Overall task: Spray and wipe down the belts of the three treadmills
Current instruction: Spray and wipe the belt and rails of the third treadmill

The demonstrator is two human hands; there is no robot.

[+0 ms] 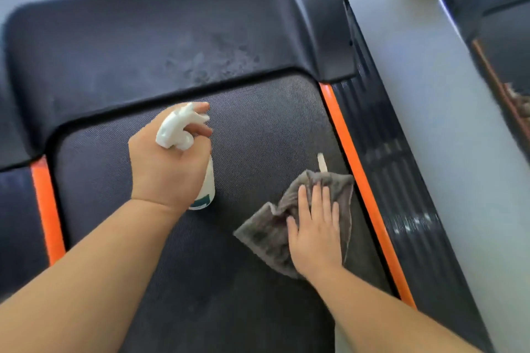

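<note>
left hand (163,163) grips bottle (208,189); right hand (315,226) flat on cloth (269,235); spray, seemingly motor-cover-bound, may miss belt (258,129).

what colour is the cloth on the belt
Grey; the cloth shows best in the head view, under the right hand.

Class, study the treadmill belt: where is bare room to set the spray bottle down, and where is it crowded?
Bare belt lies between the left orange strip and the left hand holding the spray bottle, and ahead of both hands up to the dark cover. Crowded: by the right orange strip, where the right hand presses the cloth.
</note>
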